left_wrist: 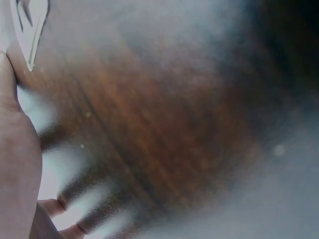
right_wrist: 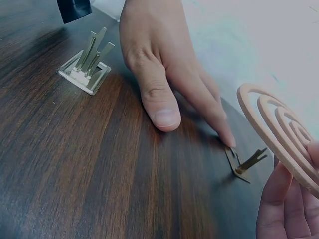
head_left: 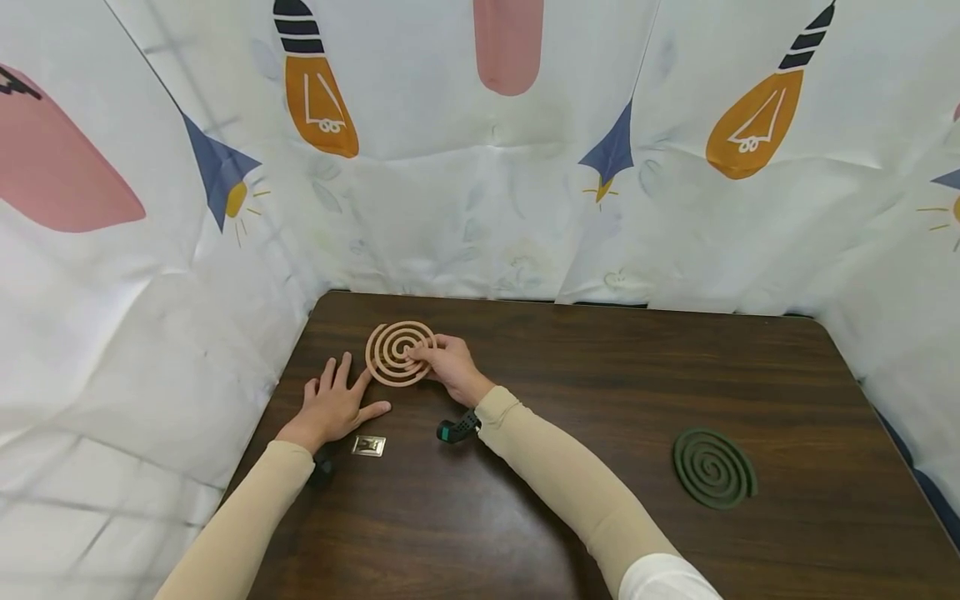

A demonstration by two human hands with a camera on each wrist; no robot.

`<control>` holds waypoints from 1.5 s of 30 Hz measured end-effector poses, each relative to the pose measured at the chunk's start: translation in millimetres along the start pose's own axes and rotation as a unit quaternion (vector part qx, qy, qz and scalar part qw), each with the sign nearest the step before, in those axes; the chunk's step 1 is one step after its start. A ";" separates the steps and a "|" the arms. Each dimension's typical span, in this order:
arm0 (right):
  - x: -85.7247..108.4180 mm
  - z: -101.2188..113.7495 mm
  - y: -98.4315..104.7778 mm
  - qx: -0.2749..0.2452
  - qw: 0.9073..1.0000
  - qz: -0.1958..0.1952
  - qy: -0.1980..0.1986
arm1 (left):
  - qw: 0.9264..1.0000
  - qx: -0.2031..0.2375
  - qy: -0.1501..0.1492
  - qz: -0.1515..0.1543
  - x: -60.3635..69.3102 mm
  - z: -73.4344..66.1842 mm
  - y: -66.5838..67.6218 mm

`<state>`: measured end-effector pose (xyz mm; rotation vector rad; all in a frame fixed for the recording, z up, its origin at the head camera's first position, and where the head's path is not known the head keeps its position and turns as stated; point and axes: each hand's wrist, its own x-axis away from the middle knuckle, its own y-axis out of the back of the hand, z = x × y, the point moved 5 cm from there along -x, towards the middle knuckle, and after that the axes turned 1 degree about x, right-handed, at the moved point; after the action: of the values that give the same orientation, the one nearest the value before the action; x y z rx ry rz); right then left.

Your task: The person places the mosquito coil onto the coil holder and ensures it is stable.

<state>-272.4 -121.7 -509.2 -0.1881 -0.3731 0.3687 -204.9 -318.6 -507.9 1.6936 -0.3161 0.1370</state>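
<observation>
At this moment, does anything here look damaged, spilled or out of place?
Nothing stands out: the tan coil in the right hand and the green coil look unbroken, and no spill shows on the table.

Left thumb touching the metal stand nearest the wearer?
Apart: the right wrist view shows a strip of tabletop between left thumb and metal stand.

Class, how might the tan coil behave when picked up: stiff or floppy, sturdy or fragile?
Probably stiff: the tan coil shows little sag as the right hand holds it. It may snap easily, since its strand is thin, with open gaps between the turns.
</observation>
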 end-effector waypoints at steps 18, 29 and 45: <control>-5.3 -4.7 -13.3 -0.009 1.000 0.001 -0.002 | 1.000 0.003 0.004 0.007 1.4 -1.0 -0.7; -12.2 -11.6 -19.7 -0.020 1.000 0.001 -0.014 | 1.000 0.019 0.007 0.016 2.1 3.5 -2.2; -14.9 -11.7 -22.8 -0.012 1.000 -0.003 -0.026 | 1.000 0.017 0.007 0.014 2.7 -0.8 1.2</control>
<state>-273.6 -149.5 -519.1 -0.2016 -0.4295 0.3634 -202.5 -318.3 -505.9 1.7207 -0.3286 0.1759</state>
